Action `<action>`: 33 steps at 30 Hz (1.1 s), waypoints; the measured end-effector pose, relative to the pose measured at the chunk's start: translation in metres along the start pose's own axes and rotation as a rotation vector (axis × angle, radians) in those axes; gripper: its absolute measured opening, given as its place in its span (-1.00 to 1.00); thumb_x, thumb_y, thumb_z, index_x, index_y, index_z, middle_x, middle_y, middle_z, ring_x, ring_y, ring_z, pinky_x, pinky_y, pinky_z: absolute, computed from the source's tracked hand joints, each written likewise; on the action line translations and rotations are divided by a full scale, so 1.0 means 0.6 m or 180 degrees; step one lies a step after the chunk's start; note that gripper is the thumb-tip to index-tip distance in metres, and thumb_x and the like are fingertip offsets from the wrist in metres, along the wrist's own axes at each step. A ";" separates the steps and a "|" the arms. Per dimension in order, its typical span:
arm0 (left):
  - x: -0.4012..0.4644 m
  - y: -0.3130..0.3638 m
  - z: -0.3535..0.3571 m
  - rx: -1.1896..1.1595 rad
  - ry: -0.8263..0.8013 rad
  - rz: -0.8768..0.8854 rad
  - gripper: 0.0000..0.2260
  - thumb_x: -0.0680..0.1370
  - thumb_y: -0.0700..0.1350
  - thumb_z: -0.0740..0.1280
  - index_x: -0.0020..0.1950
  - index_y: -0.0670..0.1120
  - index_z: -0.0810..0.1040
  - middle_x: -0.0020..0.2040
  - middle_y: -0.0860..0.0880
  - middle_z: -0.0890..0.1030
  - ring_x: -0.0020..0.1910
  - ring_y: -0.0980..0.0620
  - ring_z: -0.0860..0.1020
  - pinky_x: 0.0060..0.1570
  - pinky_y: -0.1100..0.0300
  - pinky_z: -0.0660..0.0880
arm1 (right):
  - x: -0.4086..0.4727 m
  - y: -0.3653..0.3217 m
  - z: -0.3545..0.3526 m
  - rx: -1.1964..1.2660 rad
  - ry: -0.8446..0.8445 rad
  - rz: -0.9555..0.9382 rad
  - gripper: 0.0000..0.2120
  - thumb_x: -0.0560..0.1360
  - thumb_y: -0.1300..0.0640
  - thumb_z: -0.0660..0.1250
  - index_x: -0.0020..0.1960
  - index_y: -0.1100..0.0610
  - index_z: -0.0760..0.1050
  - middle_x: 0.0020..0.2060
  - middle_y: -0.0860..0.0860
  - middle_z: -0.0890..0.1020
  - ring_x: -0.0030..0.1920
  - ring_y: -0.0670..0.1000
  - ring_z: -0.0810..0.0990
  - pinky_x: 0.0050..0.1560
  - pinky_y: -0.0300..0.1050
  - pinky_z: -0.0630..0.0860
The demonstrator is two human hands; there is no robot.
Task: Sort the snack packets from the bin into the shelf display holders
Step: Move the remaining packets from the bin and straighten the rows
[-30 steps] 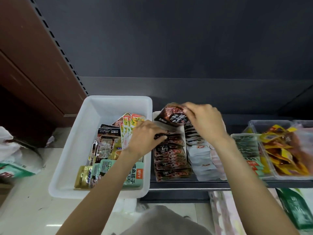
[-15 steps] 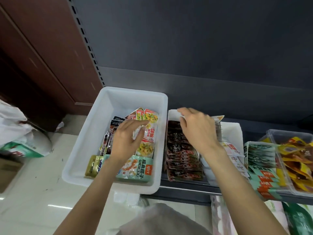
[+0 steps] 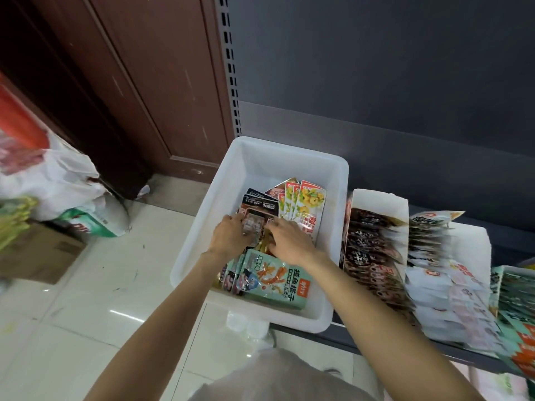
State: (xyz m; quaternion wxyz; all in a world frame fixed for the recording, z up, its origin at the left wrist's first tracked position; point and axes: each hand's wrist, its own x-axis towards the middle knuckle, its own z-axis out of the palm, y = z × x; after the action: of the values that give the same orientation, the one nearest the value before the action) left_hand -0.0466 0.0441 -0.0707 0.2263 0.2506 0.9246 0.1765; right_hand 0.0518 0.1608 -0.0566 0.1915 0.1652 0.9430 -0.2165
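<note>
We see both hands down in the white bin (image 3: pixel 202 227), which sits at the left end of the shelf (image 3: pixel 434 347). The left hand (image 3: pixel 231 237) curls its fingers round a dark packet (image 3: pixel 254 224) standing among the snack packets. The right hand (image 3: pixel 289 241) lies on the packets just beside it, fingers bent; we cannot tell whether it grasps anything. A green packet (image 3: pixel 278 280) lies at the bin's near end. To the right, 2 white holders (image 3: pixel 379 198) carry rows of dark and white packets.
</note>
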 end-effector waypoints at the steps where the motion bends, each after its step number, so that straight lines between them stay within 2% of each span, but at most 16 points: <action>1: 0.002 -0.003 -0.001 -0.0248 -0.0013 -0.0073 -0.70 0.46 -0.09 0.41 0.15 -0.15 0.51 0.02 -0.14 0.59 -0.03 -0.12 0.54 -0.05 0.12 0.46 | 0.001 -0.002 0.006 -0.0010 -0.0037 0.0009 -0.45 0.53 0.21 0.28 0.48 0.08 0.22 0.50 0.09 0.16 0.47 0.17 0.17 0.43 0.16 0.23; 4: 0.003 -0.011 -0.011 -0.0593 0.0062 0.0100 -0.91 0.50 -0.15 0.37 -0.06 -0.16 0.57 -0.13 -0.13 0.64 -0.15 -0.11 0.57 -0.19 0.16 0.41 | -0.007 -0.007 0.003 0.0300 0.0044 0.0015 -0.46 0.53 0.16 0.29 0.47 0.10 0.23 0.49 0.09 0.20 0.46 0.13 0.21 0.44 0.10 0.23; 7: -0.007 0.008 -0.048 -0.0949 0.0712 0.0675 -0.94 0.53 -0.18 0.34 -0.09 -0.15 0.58 -0.13 -0.08 0.65 -0.19 -0.03 0.59 -0.20 0.19 0.48 | -0.035 -0.013 -0.030 0.0906 0.0479 -0.0088 -0.50 0.57 0.05 0.27 0.46 0.09 0.26 0.44 0.04 0.29 0.38 0.03 0.35 0.40 -0.08 0.23; 9: -0.023 0.039 -0.090 -0.1689 0.1129 0.0830 -0.98 0.55 -0.17 0.33 -0.08 -0.07 0.55 -0.14 0.04 0.63 -0.22 0.11 0.58 -0.25 0.34 0.47 | -0.064 -0.017 -0.051 0.1313 0.0936 -0.0205 -0.45 0.55 0.00 0.29 0.48 0.02 0.21 0.46 -0.03 0.27 0.39 -0.02 0.33 0.38 -0.15 0.15; 11: -0.041 0.069 -0.123 -0.2521 0.1185 0.0746 -0.94 0.56 -0.13 0.33 -0.10 0.02 0.51 -0.17 0.12 0.59 -0.24 0.15 0.55 -0.25 0.34 0.45 | -0.093 -0.024 -0.063 0.1511 0.1363 -0.0371 -0.33 0.51 -0.04 0.35 0.51 -0.07 0.11 0.49 -0.07 0.18 0.46 -0.04 0.20 0.41 -0.10 0.09; 15: -0.071 0.112 -0.131 -0.3564 0.0601 0.0262 -0.92 0.55 -0.12 0.34 0.00 0.02 0.47 -0.06 0.03 0.58 -0.11 0.13 0.55 -0.25 0.28 0.46 | -0.130 -0.013 -0.081 0.0270 0.2369 -0.0737 -0.16 0.38 -0.14 0.45 0.52 -0.08 0.09 0.51 0.04 0.14 0.50 0.08 0.08 0.47 0.04 0.04; 18: -0.082 0.132 -0.118 -0.3816 0.0416 0.0078 -0.83 0.55 -0.14 0.34 0.12 -0.06 0.46 0.04 -0.09 0.58 -0.05 0.07 0.55 -0.25 0.30 0.43 | -0.156 0.005 -0.097 -0.0131 0.1779 -0.0883 -0.01 0.31 -0.24 0.44 0.54 -0.15 -0.09 0.54 0.02 0.00 0.53 0.05 -0.08 0.47 0.02 -0.12; 19: -0.087 0.138 -0.114 -0.3850 0.0395 0.0059 -0.82 0.55 -0.15 0.33 0.14 -0.08 0.45 0.04 -0.11 0.57 -0.08 0.06 0.55 -0.27 0.31 0.44 | -0.166 0.011 -0.097 -0.0140 0.1618 -0.0865 -0.02 0.33 -0.19 0.46 0.53 -0.17 -0.10 0.55 0.01 0.00 0.53 0.03 -0.06 0.47 0.01 -0.11; 21: -0.100 0.153 -0.105 -0.3873 0.0365 0.0159 -0.84 0.57 -0.16 0.29 0.14 -0.12 0.46 0.02 -0.14 0.57 -0.17 0.07 0.56 -0.30 0.33 0.48 | -0.184 0.025 -0.088 0.0281 0.1954 -0.0845 -0.24 0.42 0.06 0.45 0.51 -0.11 0.15 0.45 0.01 0.33 0.40 -0.02 0.32 0.41 -0.01 0.24; 22: -0.108 0.162 -0.101 -0.3898 0.0341 0.0281 -0.85 0.58 -0.15 0.27 0.13 -0.14 0.47 0.01 -0.14 0.59 -0.15 0.06 0.58 -0.25 0.31 0.52 | -0.192 0.035 -0.084 0.0635 0.2356 -0.0767 -0.43 0.47 0.16 0.40 0.44 -0.03 0.33 0.25 -0.02 0.54 0.18 -0.13 0.52 0.21 -0.10 0.47; 23: -0.115 0.168 -0.096 -0.3884 0.0341 0.0411 -0.86 0.59 -0.13 0.26 0.11 -0.14 0.50 0.00 -0.11 0.60 -0.10 0.07 0.60 -0.17 0.25 0.55 | -0.201 0.047 -0.083 0.1063 0.2703 -0.0590 -0.62 0.52 0.19 0.35 0.33 0.06 0.46 0.02 -0.08 0.64 -0.04 -0.26 0.58 -0.06 -0.25 0.53; 24: -0.120 0.173 -0.093 -0.3761 0.0403 0.0509 -0.87 0.59 -0.12 0.26 0.09 -0.12 0.52 -0.03 -0.04 0.61 -0.07 0.10 0.60 -0.10 0.19 0.57 | -0.211 0.060 -0.085 0.1613 0.2877 -0.0379 -0.75 0.55 0.20 0.31 0.22 0.10 0.51 -0.11 -0.15 0.63 -0.16 -0.32 0.57 -0.19 -0.35 0.48; 26: -0.127 0.180 -0.085 -0.3291 0.0596 0.0650 -0.88 0.56 -0.14 0.31 0.08 -0.06 0.55 -0.04 0.05 0.60 -0.02 0.13 0.57 0.04 0.13 0.55 | -0.232 0.084 -0.093 0.2845 0.2716 -0.0061 -0.81 0.56 0.20 0.29 0.14 0.01 0.49 -0.07 -0.18 0.62 -0.06 -0.30 0.58 -0.09 -0.38 0.47; 28: -0.132 0.189 -0.077 -0.2970 0.0607 0.0746 -0.85 0.53 -0.18 0.35 0.09 -0.03 0.55 -0.01 0.08 0.60 -0.01 0.12 0.56 0.04 0.13 0.53 | -0.252 0.110 -0.097 0.3449 0.2526 0.0106 -0.77 0.55 0.21 0.30 0.11 -0.08 0.47 0.03 -0.12 0.63 0.05 -0.20 0.59 0.08 -0.23 0.50; 31: -0.138 0.206 -0.062 -0.2690 0.0499 0.0912 -0.80 0.50 -0.20 0.39 0.10 0.00 0.54 0.02 0.13 0.59 -0.08 0.27 0.56 -0.07 0.27 0.52 | -0.280 0.138 -0.096 0.3794 0.2429 0.0219 -0.76 0.55 0.22 0.30 0.14 -0.06 0.49 0.03 -0.08 0.65 0.08 -0.11 0.61 0.11 -0.13 0.51; 33: -0.140 0.219 -0.049 -0.2576 0.0359 0.1020 -0.80 0.50 -0.20 0.39 0.09 -0.01 0.54 0.03 0.13 0.59 -0.12 0.32 0.55 -0.12 0.33 0.53 | -0.298 0.156 -0.097 0.3623 0.2605 0.0326 -0.78 0.55 0.20 0.30 0.14 -0.04 0.48 -0.01 -0.11 0.65 0.04 -0.15 0.61 0.05 -0.20 0.53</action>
State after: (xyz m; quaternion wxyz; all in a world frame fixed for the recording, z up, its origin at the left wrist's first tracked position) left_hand 0.0535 0.0988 0.0395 0.2251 0.2720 0.7413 0.5708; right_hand 0.2276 0.2270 0.0372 -0.2849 0.3522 0.6705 -0.5875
